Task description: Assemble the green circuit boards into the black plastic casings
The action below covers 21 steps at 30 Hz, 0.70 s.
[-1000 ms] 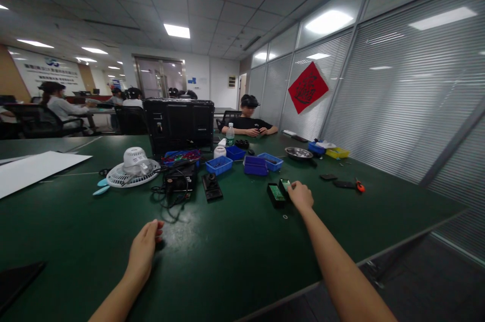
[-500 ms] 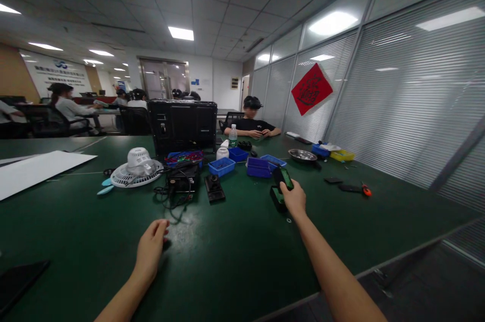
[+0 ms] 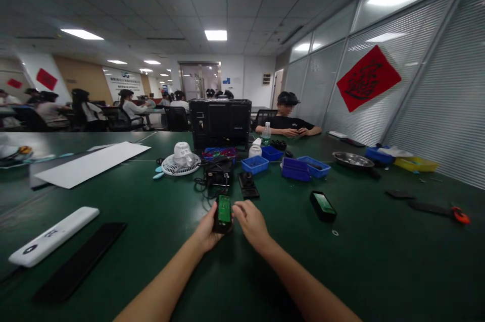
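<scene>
My left hand (image 3: 207,227) is wrapped around a small black housing with a green circuit board (image 3: 224,210) in it, board side up, above the near middle of the table. Close at its right edge is my right hand (image 3: 250,222), fingers curled and thumb and forefinger near together. Whether those fingers pinch the housing or some small part is too fine to make out. A similar black housing with a green board (image 3: 323,206) lies on the table to the right. A small pale ring (image 3: 335,233) lies just in front of it.
Ahead stand a white fan part (image 3: 182,160), a black adapter with cables (image 3: 219,175), a black camera-like device (image 3: 248,185) and blue trays (image 3: 255,164). Rightward are a metal bowl (image 3: 353,160) and an orange-ended tool (image 3: 459,215). A white power bar (image 3: 55,236) lies left. A person (image 3: 290,120) sits opposite.
My right hand has come from the right side to the middle, and the housing it held is now in my left hand. The other housing stays on the table. My view has turned left.
</scene>
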Motion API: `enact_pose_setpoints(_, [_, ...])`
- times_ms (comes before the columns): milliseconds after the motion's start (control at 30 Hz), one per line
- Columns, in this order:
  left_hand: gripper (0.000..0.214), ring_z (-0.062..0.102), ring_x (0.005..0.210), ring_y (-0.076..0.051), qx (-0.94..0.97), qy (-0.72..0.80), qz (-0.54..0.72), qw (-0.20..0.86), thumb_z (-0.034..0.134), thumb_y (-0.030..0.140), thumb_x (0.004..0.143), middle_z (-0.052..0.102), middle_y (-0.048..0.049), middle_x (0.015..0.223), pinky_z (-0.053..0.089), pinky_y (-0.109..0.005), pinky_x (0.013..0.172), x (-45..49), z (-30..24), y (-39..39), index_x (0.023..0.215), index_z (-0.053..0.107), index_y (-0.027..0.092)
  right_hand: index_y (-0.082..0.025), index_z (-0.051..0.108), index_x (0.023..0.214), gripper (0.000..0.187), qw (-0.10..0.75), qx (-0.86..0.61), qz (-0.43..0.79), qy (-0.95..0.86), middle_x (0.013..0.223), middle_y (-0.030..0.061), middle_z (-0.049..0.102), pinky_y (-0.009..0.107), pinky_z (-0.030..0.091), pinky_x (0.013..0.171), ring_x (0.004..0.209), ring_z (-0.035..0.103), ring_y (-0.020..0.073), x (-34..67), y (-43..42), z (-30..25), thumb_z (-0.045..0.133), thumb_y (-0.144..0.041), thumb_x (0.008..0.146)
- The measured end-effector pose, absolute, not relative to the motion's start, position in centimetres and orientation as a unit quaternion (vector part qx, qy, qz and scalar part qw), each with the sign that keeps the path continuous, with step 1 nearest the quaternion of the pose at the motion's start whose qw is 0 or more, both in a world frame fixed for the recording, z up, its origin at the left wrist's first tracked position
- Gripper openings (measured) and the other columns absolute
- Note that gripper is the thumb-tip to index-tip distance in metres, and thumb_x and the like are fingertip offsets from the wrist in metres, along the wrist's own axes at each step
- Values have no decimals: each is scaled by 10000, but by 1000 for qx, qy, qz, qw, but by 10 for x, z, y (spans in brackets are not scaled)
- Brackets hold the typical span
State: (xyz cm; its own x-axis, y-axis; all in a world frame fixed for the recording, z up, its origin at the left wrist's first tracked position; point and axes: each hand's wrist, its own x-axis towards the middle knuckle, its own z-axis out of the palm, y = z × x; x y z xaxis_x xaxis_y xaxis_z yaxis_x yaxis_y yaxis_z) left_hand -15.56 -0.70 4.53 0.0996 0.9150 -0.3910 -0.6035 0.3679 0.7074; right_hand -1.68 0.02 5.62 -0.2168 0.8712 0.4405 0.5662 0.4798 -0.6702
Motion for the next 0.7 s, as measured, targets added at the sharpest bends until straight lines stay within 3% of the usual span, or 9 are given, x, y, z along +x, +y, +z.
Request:
enact_pose_setpoints(200, [379,618,575,-157,244,416,505,716,520,452,786,660,-74,707,488,-265,545,-161,48,-13,968,562,123,-191,606,833,117,418,-416,105,-801,823,27,559,252,411,720,777,525,145,-9,22,74,491,-205,817])
enact_pose_setpoints(433, [315,574,540,-111,250,407,549,686,573,417,761,632,-25,670,450,-208,494,-155,42,-12,908,578,138,-194,536,738,139,417,-406,66,-811,778,34,532,270,406,690,746,503,157,-28,20,63,443,-131,820])
enact_pose_setpoints(600, [356,585,551,-131,245,435,557,664,548,469,762,637,-43,682,464,-240,524,-160,38,-5,891,587,139,-202,486,717,149,490,-414,65,-764,767,34,500,279,402,696,742,489,158,-22,18,70,399,-143,822])
enact_pose_setpoints(700, [354,600,570,-141,220,443,562,663,535,463,772,648,-51,717,467,-249,526,-164,39,-2,926,577,147,-196,482,721,104,552,-423,87,-713,908,68,524,310,403,776,874,501,175,-13,22,76,423,-173,803])
